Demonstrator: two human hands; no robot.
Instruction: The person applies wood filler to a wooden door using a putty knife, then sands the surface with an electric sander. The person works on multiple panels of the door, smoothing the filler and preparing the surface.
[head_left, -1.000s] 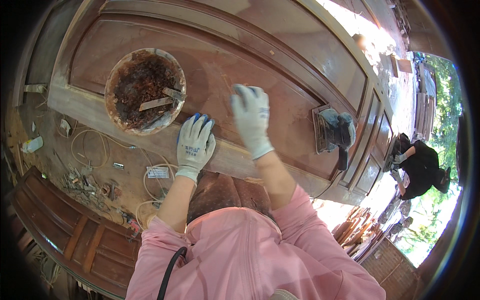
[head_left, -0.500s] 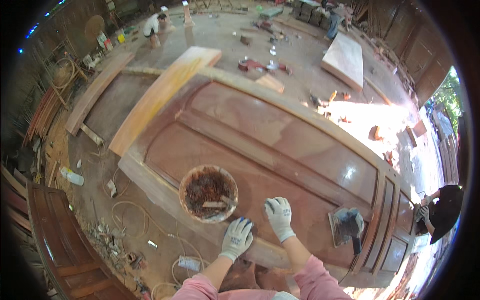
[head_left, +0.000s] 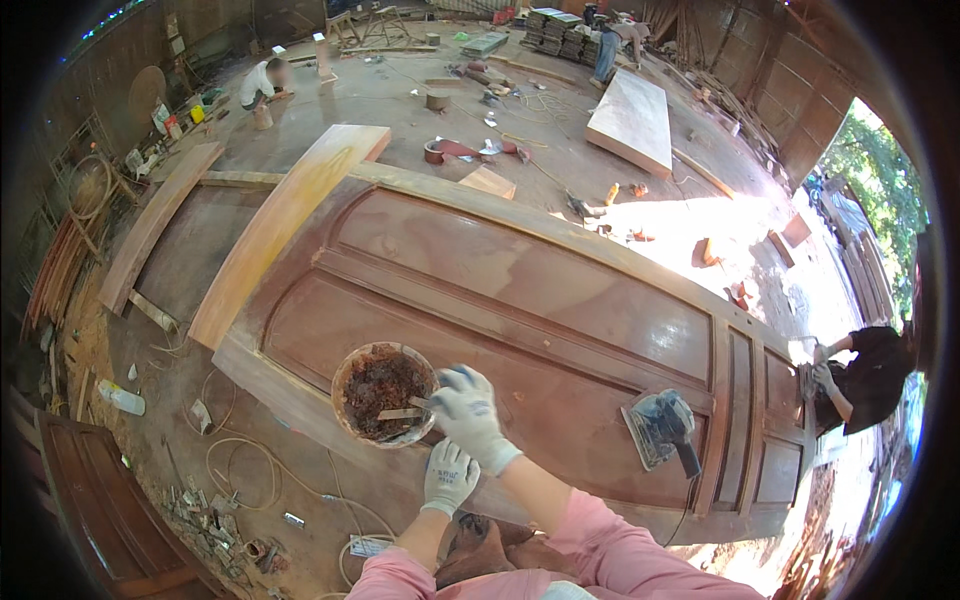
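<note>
A round bucket (head_left: 340, 392) with a smeared rim and dark reddish-brown paste inside sits on a large brown panelled wooden door (head_left: 560, 420). Across the paste lies a flat scraper (head_left: 402, 413), its handle end toward the right rim. My right hand (head_left: 468, 418), in a white glove with blue on the fingers, is at that end with its fingers bent around it; the fingertips are partly hidden. My left hand (head_left: 450, 478), gloved alike, lies fingers outstretched on the near edge of the door, just below the bucket, holding nothing.
A power sander (head_left: 662, 428) rests on the door at right. A person in black (head_left: 868, 380) works at the door's far right end. Pale planks (head_left: 290, 225) lie at the left. A hose (head_left: 235, 445) loops over the floor; another panelled door (head_left: 100, 490) stands lower left.
My right hand has moved left from the bare door surface to the scraper's handle at the bucket. My left hand remains by the near door edge. The view has shifted slightly.
</note>
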